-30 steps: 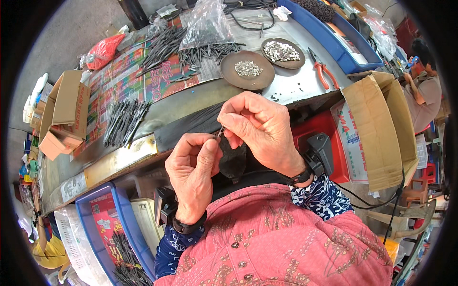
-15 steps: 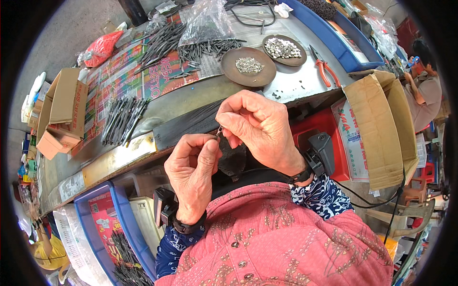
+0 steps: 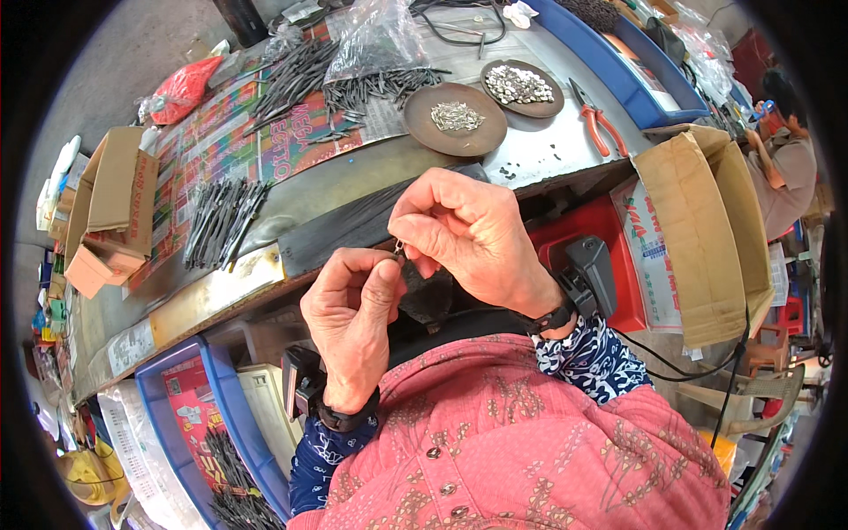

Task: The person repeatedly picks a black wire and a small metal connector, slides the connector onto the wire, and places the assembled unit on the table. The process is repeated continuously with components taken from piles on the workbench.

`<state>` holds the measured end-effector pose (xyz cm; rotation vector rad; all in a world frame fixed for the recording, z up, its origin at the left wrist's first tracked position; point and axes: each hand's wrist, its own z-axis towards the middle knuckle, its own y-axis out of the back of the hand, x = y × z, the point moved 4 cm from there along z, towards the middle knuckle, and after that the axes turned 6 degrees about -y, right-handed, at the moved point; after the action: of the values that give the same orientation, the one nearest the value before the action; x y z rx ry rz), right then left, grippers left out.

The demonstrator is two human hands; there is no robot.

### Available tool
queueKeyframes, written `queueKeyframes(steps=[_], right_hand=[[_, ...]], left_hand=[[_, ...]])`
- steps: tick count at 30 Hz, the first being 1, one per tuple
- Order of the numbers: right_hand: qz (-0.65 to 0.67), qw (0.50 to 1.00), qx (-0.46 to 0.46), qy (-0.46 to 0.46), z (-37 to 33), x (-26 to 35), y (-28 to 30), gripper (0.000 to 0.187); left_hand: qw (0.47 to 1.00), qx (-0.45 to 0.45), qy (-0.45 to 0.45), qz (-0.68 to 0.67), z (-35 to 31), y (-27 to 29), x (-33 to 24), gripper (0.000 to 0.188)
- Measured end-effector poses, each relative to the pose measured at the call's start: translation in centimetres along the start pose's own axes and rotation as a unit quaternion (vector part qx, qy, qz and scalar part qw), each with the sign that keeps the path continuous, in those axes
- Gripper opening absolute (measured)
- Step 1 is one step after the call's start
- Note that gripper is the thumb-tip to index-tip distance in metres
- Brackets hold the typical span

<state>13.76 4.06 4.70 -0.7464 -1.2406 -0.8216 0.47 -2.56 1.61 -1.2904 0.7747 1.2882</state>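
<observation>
Grip of left hand [image 3: 352, 322] and right hand [image 3: 477, 237] clamps a metal piece [image 3: 399, 246]; slackening could drop it toward six o'clock.

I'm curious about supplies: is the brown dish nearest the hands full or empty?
Neither: the brown dish holds silvery pieces heaped in its middle, brown surface showing around.
</observation>
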Motion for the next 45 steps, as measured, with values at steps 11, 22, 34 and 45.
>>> queueKeyframes(steps=[11,22,34,45], right_hand=[[0.044,0.999,0.014,0.007,-0.3,-1.1,0.3,0.007],[-0.330,0.907,-0.234,0.115,-1.0,0.9,9.5,0.015],[-0.699,0.607,-0.377,-0.016,-1.0,-2.2,22.4,0.042],[-0.591,0.673,-0.445,0.012,-1.5,-0.7,20.5,0.028]], left_hand=[[1.000,0.022,-0.005,0.008,0.3,-0.4,0.3,0.015],[0.997,0.029,-0.041,0.055,2.3,-0.2,0.3,0.011],[0.993,0.023,-0.110,0.040,5.4,-0.1,1.1,0.011],[0.990,0.027,-0.140,-0.024,5.9,0.1,2.5,0.013]])
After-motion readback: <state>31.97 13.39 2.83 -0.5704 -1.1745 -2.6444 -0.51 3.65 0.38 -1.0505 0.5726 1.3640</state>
